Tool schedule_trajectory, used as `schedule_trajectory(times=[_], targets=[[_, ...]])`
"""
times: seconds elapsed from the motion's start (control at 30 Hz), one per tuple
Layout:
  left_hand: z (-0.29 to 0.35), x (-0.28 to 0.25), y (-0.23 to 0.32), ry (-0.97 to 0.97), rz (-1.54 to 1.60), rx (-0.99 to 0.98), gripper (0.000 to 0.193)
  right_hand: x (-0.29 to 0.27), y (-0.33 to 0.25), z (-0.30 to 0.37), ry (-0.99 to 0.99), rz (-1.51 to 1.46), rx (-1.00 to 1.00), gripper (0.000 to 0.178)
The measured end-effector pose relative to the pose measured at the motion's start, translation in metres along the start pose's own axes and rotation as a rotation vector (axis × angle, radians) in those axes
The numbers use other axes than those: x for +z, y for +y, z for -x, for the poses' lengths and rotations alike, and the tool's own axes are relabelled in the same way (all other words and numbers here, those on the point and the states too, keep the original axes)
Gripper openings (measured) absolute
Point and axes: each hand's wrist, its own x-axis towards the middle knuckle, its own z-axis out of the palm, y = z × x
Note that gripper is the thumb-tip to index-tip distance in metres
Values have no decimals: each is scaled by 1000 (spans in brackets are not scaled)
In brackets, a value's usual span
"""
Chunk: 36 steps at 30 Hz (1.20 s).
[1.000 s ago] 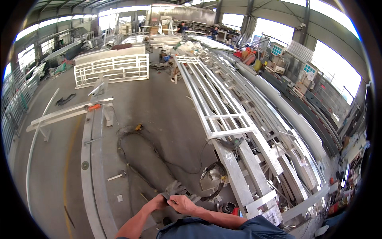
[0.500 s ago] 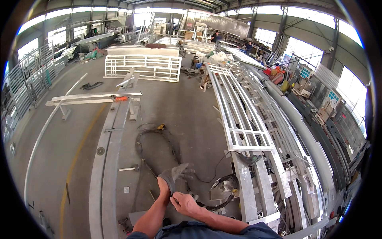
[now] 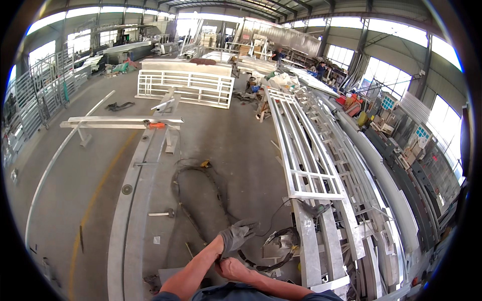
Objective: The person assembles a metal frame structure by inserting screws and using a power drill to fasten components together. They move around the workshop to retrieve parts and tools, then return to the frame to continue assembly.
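A grey work glove covers my left hand, which is held out over the floor with its fingers stretched to the right and nothing in them. My right hand is bare and closed just below the left wrist. Dark fabric shows between its fingers and that wrist; it looks like the glove's cuff, though my forearm partly hides it. Beneath both hands runs a dark cable bundle, looped on the floor.
White metal frames lie on long beams at the right, with a corded power tool on them. Left stands a long steel beam bearing an orange tool. A hammer lies beside it. Two people work far back.
My gloved left hand has moved right and slightly down, its fingers now closer together. The right hand has shifted down below the wrist. The view has tilted slightly.
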Motion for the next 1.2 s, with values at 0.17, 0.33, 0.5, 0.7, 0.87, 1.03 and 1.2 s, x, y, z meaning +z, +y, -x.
schedule_trajectory(times=[0.17, 0.33, 0.5, 0.7, 0.87, 1.03, 1.2], targets=[[-11, 24, 24, 152, -1066, 163, 37, -36, 4, -11, -219, -338, 261, 28], [-10, 29, 2, -20, -1152, 208, 35, -12, 0, 2, -362, -533, 325, 27], [-13, 31, -23, -218, -1029, 125, 34, -10, -17, 7, -249, -81, -47, 23], [-19, 10, -25, -100, -1108, 211, 32, -33, -14, -7, -414, -589, 188, 23], [1, -26, -42, 479, -1174, 412, 31, -28, -4, -10, -437, -749, 320, 25], [65, -18, 17, 737, -677, 115, 34, -20, 38, 16, -387, -761, 781, 31], [109, 23, 19, 676, -918, -154, 36, -8, 74, 40, 176, -753, 1235, 48]])
